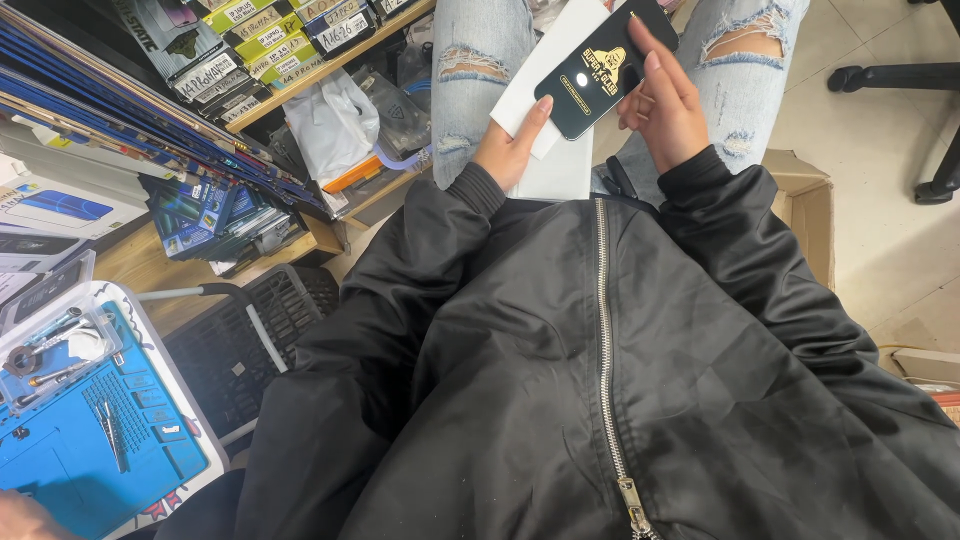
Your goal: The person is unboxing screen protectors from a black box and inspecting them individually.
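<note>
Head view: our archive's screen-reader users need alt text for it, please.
A person in a black jacket holds a black phone-shaped panel in both hands, left hand beneath and right hand along its side, over white sleeves. A blue work mat lies lower left.

A light wooden desk (150, 262) runs along the left, and a blue rubber repair mat (95, 440) lies on its near end with small metal tweezers and screwdrivers (108, 432) on it. A clear plastic tray (45, 350) of small tools sits on the mat's far corner. Further back, flat blue and white cardboard boxes (200, 215) are stacked (some leaning) on the wood. Beneath, a wooden shelf (330, 62) carries rows of labelled green and black packets (270, 40). The pale tiled floor (880, 200) bears an open brown cardboard box (805, 205).
</note>
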